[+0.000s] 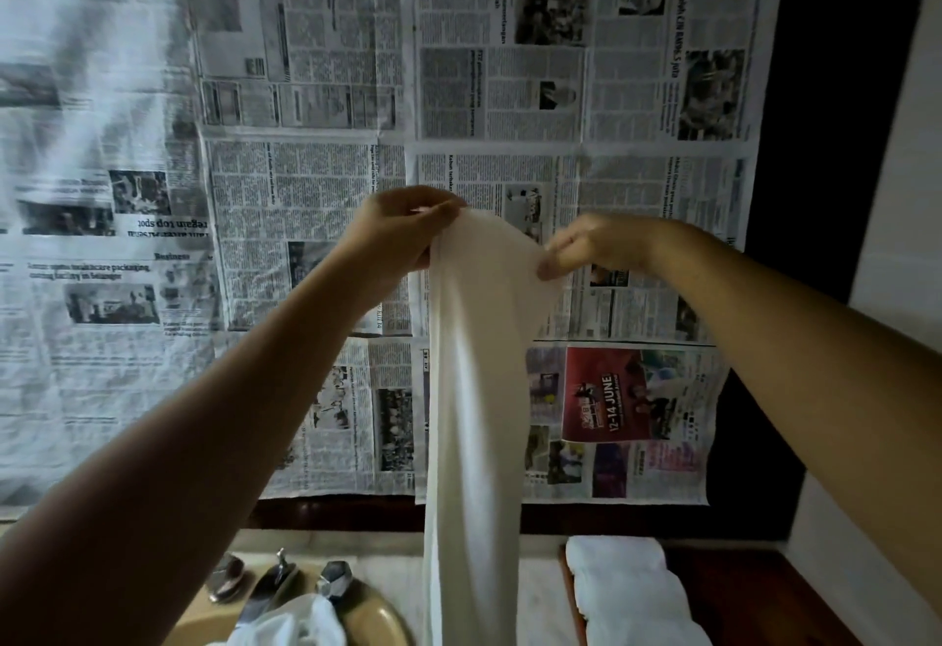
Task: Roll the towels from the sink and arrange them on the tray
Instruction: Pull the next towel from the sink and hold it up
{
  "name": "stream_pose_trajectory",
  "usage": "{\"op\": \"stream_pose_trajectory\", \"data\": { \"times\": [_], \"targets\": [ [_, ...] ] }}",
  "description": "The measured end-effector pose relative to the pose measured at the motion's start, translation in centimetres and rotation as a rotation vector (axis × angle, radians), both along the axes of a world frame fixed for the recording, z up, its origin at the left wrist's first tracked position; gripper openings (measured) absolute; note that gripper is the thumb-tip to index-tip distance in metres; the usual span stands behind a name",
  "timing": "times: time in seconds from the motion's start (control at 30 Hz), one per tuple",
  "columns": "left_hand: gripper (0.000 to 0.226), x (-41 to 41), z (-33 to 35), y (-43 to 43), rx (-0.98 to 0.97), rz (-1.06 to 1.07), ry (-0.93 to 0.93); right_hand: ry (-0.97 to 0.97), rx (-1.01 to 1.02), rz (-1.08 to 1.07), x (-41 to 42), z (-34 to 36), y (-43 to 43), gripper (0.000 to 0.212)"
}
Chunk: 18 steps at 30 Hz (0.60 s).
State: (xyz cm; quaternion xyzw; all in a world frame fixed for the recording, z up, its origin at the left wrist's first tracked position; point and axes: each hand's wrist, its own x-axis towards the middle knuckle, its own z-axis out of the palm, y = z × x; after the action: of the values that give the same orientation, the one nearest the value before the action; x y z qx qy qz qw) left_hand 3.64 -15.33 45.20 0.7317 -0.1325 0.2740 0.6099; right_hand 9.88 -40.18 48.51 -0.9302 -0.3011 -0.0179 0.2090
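Hanging long and straight, a white towel [474, 390] drops from two hands down past the bottom of the view. It is smooth, with soft folds running down it. Its top edge is pulled a little wide between the hands. It hangs in the air over the pale counter [540, 610], between the sink [380, 610] and the tray [573, 599].

More white cloth [295, 625] lies in a crumpled heap in the tan sink, just under the shiny tap [270, 589]. On the right, white rolled towels [622, 589] lie on the tray, touching each other. It looks like two or three rolls, but the view cuts them off low down. The tray's brown edge shows beside them.

Sheets of newspaper [306, 186] cover the wall behind, and one sheet has a red ad. A dark strip runs up the right side of the papers.

Both arms are bare and reach up and forward. The left hand [402, 232] grips the towel's top left corner with its fingers curled round the cloth. The right hand [586, 247] pinches the top right edge between thumb and fingers. The hands are near each other, the left one a bit higher.
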Motion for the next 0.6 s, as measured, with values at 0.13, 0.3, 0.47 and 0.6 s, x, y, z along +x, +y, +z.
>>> {"op": "stream_pose_trajectory", "data": {
  "times": [0.13,0.3,0.47,0.6],
  "targets": [
    [0.018,-0.3,-0.4,1.8,0.472,0.159,-0.147,0.086,0.131,0.037,0.6,0.4,-1.1,0.018],
    [0.015,-0.3,-1.6,2.5,0.626,0.204,-0.200,-0.044,0.336,0.094,-0.1,1.6,-0.5,0.018],
    [0.015,0.1,-2.3,2.1,0.452,0.074,-0.091,-0.117,0.382,0.113,-0.4,1.8,-0.2,0.015],
    [0.014,0.6,-2.1,2.4,0.579,0.132,-0.131,-0.143,0.369,0.086,-0.5,1.9,-0.1,0.016]
  ]
}}
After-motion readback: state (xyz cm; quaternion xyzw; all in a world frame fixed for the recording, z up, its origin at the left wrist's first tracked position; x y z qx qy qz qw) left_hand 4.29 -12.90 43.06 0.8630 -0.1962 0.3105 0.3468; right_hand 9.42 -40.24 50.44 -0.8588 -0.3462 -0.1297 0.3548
